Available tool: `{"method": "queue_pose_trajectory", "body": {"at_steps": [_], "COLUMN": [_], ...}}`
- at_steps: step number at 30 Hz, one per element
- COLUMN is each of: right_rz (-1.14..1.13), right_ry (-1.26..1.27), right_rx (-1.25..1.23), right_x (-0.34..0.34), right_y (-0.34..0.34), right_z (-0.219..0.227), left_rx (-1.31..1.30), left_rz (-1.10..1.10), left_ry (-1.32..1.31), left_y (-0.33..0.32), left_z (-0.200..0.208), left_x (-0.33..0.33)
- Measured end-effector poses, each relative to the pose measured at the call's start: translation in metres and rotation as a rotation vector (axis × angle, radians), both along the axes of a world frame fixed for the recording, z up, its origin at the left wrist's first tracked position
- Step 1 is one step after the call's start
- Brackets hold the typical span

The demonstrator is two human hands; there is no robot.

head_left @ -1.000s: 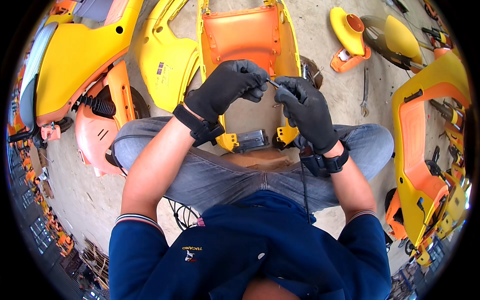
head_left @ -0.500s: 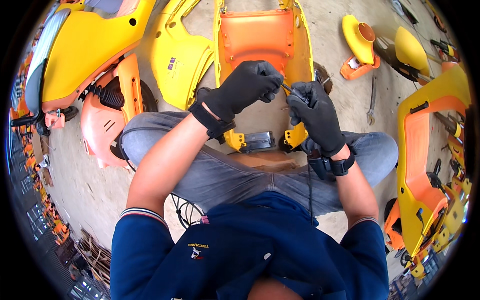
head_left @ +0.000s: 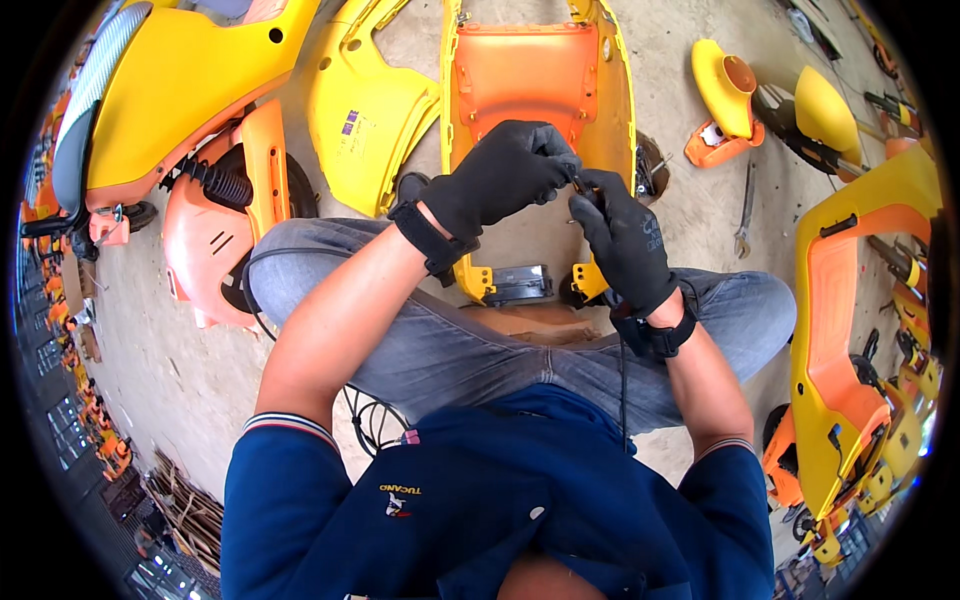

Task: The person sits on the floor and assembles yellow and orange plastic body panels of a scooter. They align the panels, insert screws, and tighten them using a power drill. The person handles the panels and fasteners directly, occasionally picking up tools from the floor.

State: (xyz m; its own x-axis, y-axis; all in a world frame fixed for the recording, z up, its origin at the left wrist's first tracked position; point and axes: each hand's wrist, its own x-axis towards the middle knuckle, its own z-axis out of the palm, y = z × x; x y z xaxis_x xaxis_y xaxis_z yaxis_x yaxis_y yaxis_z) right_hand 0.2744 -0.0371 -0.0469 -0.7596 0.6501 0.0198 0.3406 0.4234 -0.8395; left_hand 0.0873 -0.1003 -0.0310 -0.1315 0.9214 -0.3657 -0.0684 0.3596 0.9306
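Observation:
Both my hands wear black gloves and meet in front of the scooter's U-shaped yellow and orange body panel. A small dark piece shows between their fingertips; its kind is too small to tell. My left hand is closed, its thumb and fingers pinched at one end of the piece. Just to the right, my right hand has its fingers curled in around the other end. Below the hands, a black rectangular part sits between the two lower yellow ends of the panel.
A curved yellow panel lies left of the middle. Beyond it stands a yellow scooter body with an orange fender. A wrench rests on the concrete to the right, near a yellow-orange frame panel. Black cable loops beside my left leg.
My right hand has turned and drawn its fingertips closer to my left hand, so less of the dark piece shows. The surroundings have shifted slightly in view.

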Motion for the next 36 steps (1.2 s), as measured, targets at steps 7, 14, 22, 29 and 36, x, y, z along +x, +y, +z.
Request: {"method": "queue_pose_trajectory", "body": {"at_steps": [7,14,22,29,36], "right_rz": [-0.078,-0.05,-0.075,-0.082,-0.052], "right_ry": [0.007,0.033,0.052,0.093,0.115], "right_rx": [-0.177,-0.249,-0.46,-0.532,-0.525], "right_x": [-0.002,-0.002,-0.002,-0.002,-0.028], "right_y": [0.0,0.001,0.005,0.006,0.016], "right_z": [0.009,0.008,0.007,0.006,-0.003], "left_rx": [0.035,0.101,-0.003,0.048,0.314], "left_rz": [0.011,0.077,0.094,0.236,0.542], "left_ry": [0.203,0.172,-0.125,-0.105,0.064], "left_y": [0.001,0.001,0.005,0.005,-0.004], "left_z": [0.0,-0.002,0.007,0.014,0.026], "left_x": [-0.004,-0.003,-0.005,-0.026,-0.148]}}
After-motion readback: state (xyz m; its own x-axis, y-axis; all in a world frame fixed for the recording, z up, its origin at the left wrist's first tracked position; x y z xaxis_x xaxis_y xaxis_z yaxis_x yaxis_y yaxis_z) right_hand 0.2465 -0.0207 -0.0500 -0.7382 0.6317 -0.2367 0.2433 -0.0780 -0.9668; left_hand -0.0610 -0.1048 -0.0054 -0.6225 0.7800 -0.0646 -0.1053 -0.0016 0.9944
